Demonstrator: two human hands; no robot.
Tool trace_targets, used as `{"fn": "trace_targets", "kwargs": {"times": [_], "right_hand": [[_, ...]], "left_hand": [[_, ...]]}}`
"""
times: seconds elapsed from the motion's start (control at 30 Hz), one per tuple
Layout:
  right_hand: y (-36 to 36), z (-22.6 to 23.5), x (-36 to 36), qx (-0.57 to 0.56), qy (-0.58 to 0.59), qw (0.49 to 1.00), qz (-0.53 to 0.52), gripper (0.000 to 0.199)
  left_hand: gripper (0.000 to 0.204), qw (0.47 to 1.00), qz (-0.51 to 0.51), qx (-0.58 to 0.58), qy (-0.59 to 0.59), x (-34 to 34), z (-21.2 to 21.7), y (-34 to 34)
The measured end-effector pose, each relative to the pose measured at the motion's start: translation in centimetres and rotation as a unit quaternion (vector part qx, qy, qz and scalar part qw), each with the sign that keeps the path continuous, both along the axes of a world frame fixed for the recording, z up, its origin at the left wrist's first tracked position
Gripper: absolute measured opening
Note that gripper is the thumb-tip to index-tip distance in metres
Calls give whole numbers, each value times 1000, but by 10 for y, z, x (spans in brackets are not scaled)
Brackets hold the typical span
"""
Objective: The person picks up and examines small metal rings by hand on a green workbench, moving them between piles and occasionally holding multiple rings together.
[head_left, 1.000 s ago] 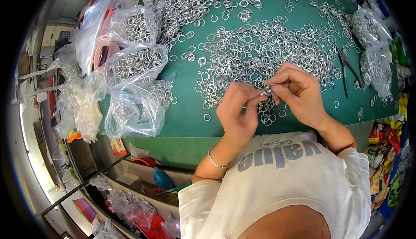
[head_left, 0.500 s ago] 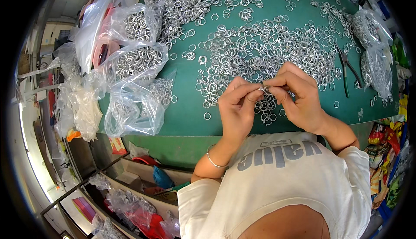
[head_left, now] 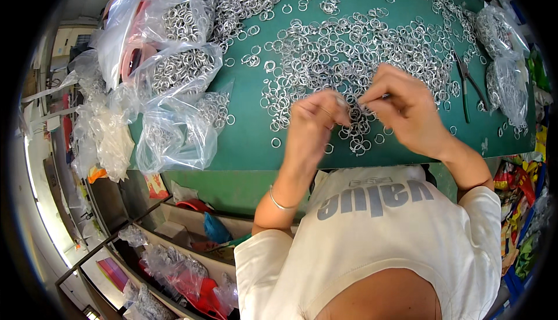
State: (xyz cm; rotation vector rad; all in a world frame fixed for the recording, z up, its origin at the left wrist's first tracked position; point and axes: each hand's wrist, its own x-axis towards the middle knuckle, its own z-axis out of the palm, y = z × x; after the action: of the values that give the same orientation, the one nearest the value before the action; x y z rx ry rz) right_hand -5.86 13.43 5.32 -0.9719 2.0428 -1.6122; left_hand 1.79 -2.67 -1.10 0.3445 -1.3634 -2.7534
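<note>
Far left, clear plastic bags [head_left: 174, 140] lie heaped at the edge of the green table [head_left: 244, 146]; several hold silver metal rings, and one bag [head_left: 183, 70] is full of them. Loose rings [head_left: 325, 53] spread thickly across the table from the bags toward the centre and right.

The left hand [head_left: 311, 125] hovers above the near edge of the ring pile, blurred, fingers curled with thumb and forefinger pinched together; its grip appears closed on a small ring [head_left: 340, 100], though blur prevents certainty. A thin bracelet [head_left: 279, 204] circles that wrist.

Just beside it, the right hand [head_left: 404, 114] is raised over the same spot, fingertips drawn together in a pinch on a small metal piece [head_left: 385, 96] at the tip of the forefinger. The two hands are near but apart.

Further right, a pair of pliers [head_left: 465, 85] lies on the table, and another bag of rings [head_left: 508, 82] sits at the right edge.
</note>
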Motion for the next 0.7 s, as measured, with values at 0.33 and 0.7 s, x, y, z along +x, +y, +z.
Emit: {"fn": "trace_targets", "kwargs": {"times": [0.33,0.7], "right_hand": [[5,6,-16,-109,-373,921,18,13],[4,-13,-14,-182,-533,826,9,13]], "left_hand": [[22,912,71,-403,12,-10,-4,-3],[20,919,148,-347,109,-8,41,35]]}}
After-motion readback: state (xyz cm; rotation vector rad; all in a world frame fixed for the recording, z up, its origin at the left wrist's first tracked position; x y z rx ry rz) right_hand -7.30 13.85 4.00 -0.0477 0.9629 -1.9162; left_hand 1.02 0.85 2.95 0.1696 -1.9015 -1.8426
